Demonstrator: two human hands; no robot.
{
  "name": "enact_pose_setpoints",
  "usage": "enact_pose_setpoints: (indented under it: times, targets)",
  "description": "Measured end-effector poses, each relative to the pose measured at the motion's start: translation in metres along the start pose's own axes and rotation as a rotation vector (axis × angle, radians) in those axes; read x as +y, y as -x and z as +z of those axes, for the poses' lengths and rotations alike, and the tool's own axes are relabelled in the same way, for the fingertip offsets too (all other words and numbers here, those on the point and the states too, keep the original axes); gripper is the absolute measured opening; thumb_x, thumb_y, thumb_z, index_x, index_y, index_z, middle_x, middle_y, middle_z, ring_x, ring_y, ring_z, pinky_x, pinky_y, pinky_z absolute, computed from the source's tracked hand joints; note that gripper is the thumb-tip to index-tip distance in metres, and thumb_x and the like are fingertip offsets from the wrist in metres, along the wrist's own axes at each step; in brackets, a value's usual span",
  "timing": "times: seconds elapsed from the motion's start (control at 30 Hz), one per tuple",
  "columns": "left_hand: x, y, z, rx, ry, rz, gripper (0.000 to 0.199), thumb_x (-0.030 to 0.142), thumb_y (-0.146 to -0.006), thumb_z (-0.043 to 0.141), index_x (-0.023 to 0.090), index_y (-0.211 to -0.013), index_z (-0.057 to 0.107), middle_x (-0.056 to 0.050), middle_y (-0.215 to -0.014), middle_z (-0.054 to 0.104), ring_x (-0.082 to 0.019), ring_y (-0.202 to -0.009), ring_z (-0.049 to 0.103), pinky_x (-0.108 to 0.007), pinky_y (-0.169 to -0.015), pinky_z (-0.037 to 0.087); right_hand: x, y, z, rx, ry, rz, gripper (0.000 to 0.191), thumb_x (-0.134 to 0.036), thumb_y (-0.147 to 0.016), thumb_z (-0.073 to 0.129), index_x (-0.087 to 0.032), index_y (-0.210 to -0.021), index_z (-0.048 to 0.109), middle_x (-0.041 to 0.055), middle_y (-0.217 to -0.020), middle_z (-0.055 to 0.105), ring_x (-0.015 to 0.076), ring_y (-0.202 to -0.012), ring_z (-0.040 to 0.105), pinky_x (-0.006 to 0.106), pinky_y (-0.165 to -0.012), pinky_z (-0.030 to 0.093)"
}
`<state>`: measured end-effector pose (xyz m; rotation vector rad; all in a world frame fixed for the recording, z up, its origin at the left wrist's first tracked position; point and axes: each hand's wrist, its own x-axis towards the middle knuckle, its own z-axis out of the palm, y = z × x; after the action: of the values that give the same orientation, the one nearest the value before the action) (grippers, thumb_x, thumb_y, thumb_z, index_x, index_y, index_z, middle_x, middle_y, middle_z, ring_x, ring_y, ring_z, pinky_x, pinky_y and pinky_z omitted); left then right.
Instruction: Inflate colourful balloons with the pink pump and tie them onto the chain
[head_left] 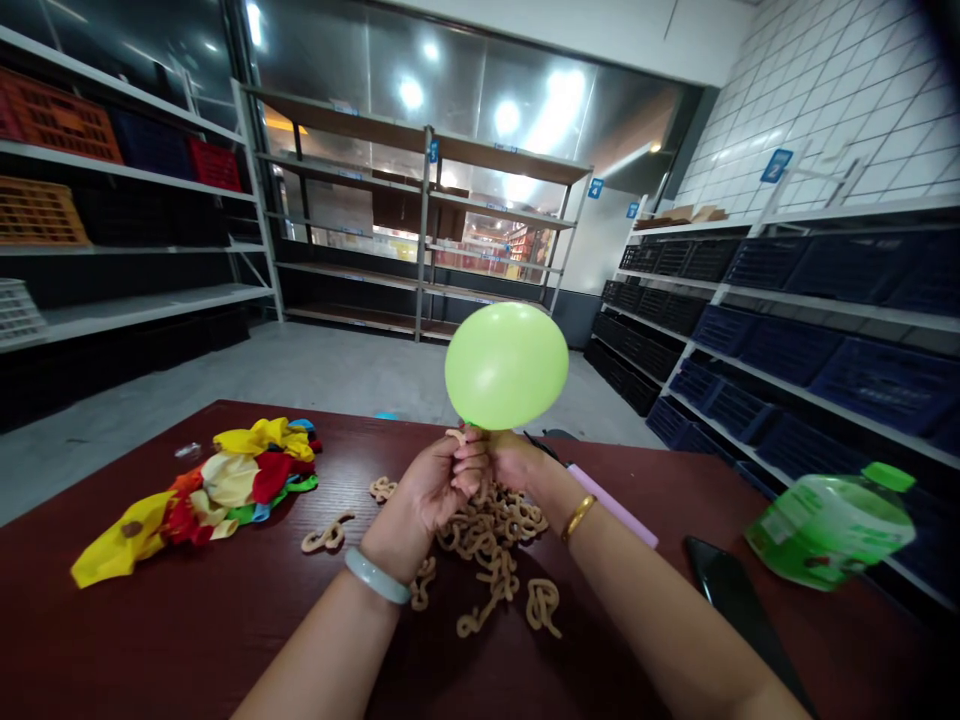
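Observation:
A light-green inflated balloon (506,366) stands above my two hands, its neck at my fingers. My left hand (444,480), with a pale bangle at the wrist, is closed at the neck; a small tan piece (456,436) shows by its thumb. My right hand (514,462), with a gold bracelet, is closed against the left one at the neck, its fingertips partly hidden. Beneath both hands lies a pile of tan curled loops (491,530), like twisted rubber bands. Single tan loops (328,534) are scattered around the pile.
Deflated coloured balloons (244,475) lie left on the dark-red table (247,640). To the right are a lilac cylinder (615,508), a black phone (731,590) and a green-capped bottle (832,525). Shelves (424,230) with crates (877,390) stand beyond.

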<state>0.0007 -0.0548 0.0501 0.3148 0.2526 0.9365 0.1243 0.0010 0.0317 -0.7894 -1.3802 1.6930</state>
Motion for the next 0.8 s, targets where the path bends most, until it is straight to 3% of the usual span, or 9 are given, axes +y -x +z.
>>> enact_pose_setpoints:
  times: [0.13,0.3,0.4,0.47,0.57,0.67,0.8]
  targets:
    - [0.003,-0.005,-0.005,0.051,-0.117,0.027,0.015,0.005,-0.084,0.05,0.015,-0.073,0.045,0.007,-0.058,0.03,-0.001,-0.04,0.031,-0.012,-0.037,0.022,-0.004,0.01,-0.011,0.013,-0.037,-0.012,0.022,-0.036,-0.074,0.071,-0.018,-0.081,0.06,0.0004,-0.069,0.06,0.0124,-0.058,0.053,0.025,-0.051,0.045]
    - [-0.003,-0.013,-0.013,0.117,-0.374,0.254,0.023,0.016,-0.072,0.07,0.015,-0.074,0.047,0.009,-0.058,0.033,-0.001,-0.042,0.027,-0.013,-0.038,0.017,-0.009,0.028,-0.016,0.146,0.044,-0.016,0.03,-0.046,-0.079,0.066,-0.019,-0.079,0.055,-0.0063,-0.063,0.048,0.0051,-0.044,0.03,0.018,-0.04,0.021]
    - [-0.009,-0.02,-0.019,0.244,-0.542,0.405,0.028,0.028,-0.07,0.072,0.017,-0.071,0.047,0.01,-0.054,0.031,-0.002,-0.042,0.024,-0.015,-0.039,0.016,-0.004,0.039,-0.012,0.29,0.36,-0.141,0.025,-0.045,-0.084,0.059,-0.02,-0.08,0.057,-0.0055,-0.062,0.05,0.0089,-0.05,0.04,0.021,-0.046,0.03]
    - [-0.013,-0.025,-0.025,0.347,-0.663,0.492,0.029,0.034,-0.072,0.068,0.018,-0.066,0.044,0.01,-0.052,0.03,-0.003,-0.04,0.021,-0.016,-0.039,0.015,-0.001,0.047,-0.01,0.386,0.648,-0.326,0.019,-0.037,-0.087,0.057,-0.02,-0.079,0.061,-0.0019,-0.068,0.057,0.0131,-0.062,0.051,0.025,-0.057,0.038]
    - [-0.017,-0.032,-0.033,0.442,-0.808,0.578,0.03,0.038,-0.075,0.061,0.019,-0.062,0.042,0.01,-0.048,0.028,-0.004,-0.039,0.02,-0.018,-0.04,0.016,0.001,0.057,-0.006,0.449,0.963,-0.576,0.014,-0.026,-0.088,0.057,-0.02,-0.078,0.063,0.0025,-0.077,0.063,0.0179,-0.077,0.057,0.03,-0.073,0.042]
    - [-0.021,-0.035,-0.037,0.464,-0.936,0.646,0.025,0.038,-0.074,0.06,0.018,-0.063,0.05,0.007,-0.048,0.039,-0.008,-0.043,0.032,-0.021,-0.043,0.026,0.001,0.065,-0.003,0.404,1.084,-0.706,0.011,-0.023,-0.089,0.057,-0.02,-0.082,0.065,0.0052,-0.086,0.063,0.0199,-0.086,0.057,0.032,-0.081,0.044]
    - [-0.028,-0.036,-0.038,0.412,-1.048,0.696,0.021,0.037,-0.07,0.064,0.016,-0.07,0.06,0.0,-0.062,0.058,-0.013,-0.058,0.048,-0.024,-0.056,0.038,0.0,0.07,-0.003,0.28,1.05,-0.816,0.013,-0.021,-0.092,0.054,-0.021,-0.087,0.065,0.0071,-0.097,0.064,0.0204,-0.097,0.057,0.034,-0.088,0.045]
